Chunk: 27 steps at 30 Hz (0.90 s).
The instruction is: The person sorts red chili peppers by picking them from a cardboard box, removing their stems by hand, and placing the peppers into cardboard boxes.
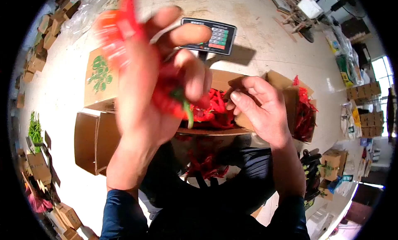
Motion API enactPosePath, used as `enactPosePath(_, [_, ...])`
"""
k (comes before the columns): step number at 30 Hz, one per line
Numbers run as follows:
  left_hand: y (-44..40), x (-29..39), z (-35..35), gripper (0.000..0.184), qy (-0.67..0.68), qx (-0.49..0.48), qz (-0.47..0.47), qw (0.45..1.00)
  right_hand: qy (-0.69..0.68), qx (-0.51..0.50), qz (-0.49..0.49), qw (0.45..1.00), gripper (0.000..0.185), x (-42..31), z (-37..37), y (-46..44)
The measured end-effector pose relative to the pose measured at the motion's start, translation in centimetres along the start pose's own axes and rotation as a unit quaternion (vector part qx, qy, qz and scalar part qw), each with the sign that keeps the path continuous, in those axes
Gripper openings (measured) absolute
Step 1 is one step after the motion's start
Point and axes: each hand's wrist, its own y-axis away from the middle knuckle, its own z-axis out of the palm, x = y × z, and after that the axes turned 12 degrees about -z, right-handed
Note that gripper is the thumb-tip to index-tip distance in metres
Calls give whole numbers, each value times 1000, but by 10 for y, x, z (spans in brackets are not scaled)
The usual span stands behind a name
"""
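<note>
Raised close to the camera, my left hand [141, 82] is closed round red chili peppers [168, 95]. One pepper's green stem points down below the fingers, and another red length, blurred, sticks up past the thumb side. My right hand [261, 105] hovers at the right end of an open cardboard box [215, 131]. Its fingers are loosely curled and a little apart, with nothing visible in them. Red peppers [217, 109] lie in that box beneath both hands. My left hand hides the box's left part.
A scale display with keypad [224, 37] stands behind the box. Another box of red peppers [304, 111] is at right. Cardboard boxes [86, 142] stand at left. Loose red peppers [205, 165] lie between my legs. Eggplants [311, 169] sit at lower right, green peppers [35, 130] far left.
</note>
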Motion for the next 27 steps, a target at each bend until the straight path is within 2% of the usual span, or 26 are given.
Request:
enactPosePath(1, [-2, -5, -4, 57, 34, 59, -45, 997, 15, 14, -17, 1000, 21, 4, 6, -2])
enactPosePath(2, [-9, -10, -22, 51, 119, 56, -116, 985, 28, 28, -35, 999, 20, 8, 12, -5])
enactPosePath(3, [-15, -22, -48, 38, 225, 35, -163, 960, 26, 35, -74, 996, 19, 17, 14, -8])
enactPosePath(4, [-16, -31, -56, 33, 255, 78, -184, 946, 48, 54, -50, 996, 19, 22, 15, -10])
enactPosePath(6, [-13, -44, -63, 32, 294, 103, -210, 927, 41, 70, -44, 996, 21, 26, 16, -13])
enactPosePath(9, [-16, -55, -68, 32, 279, 66, -223, 932, 78, 38, -50, 995, 24, 34, 21, -14])
enactPosePath(10, [-17, -59, -66, 30, 275, 39, -222, 935, 57, 18, -32, 998, 29, 34, 26, -14])
enactPosePath(11, [-17, -64, -66, 29, 281, 22, -223, 933, 2, -21, 25, 999, 29, 33, 29, -18])
enactPosePath(13, [-18, -70, -60, 27, 278, 25, -234, 931, -132, -79, 124, 980, 28, 40, 39, -20])
enactPosePath(14, [-21, -75, -63, 26, 274, 3, -247, 929, -203, -84, 136, 966, 26, 59, 41, -17])
enactPosePath(16, [-28, -83, -71, 28, 229, 111, -257, 932, -282, -39, 116, 952, 27, 83, 39, -22])
enactPosePath(18, [-37, -74, -97, 28, 124, 90, -249, 956, -188, 39, 73, 979, 28, 91, 24, -29])
enactPosePath(20, [-58, -55, -147, 22, 107, 146, -129, 975, -13, 18, 3, 1000, 29, 101, -9, -40])
enactPosePath(22, [-38, -5, -92, 40, -113, 259, -77, 956, 67, -36, 77, 994, 26, 124, -44, -39])
enactPosePath(23, [-35, 11, -121, 36, -139, 291, -45, 946, 108, -65, 112, 986, 25, 134, -50, -39])
enactPosePath(27, [-16, 90, -321, 19, -81, 425, 55, 900, 225, -202, 126, 945, 20, 170, -23, -33])
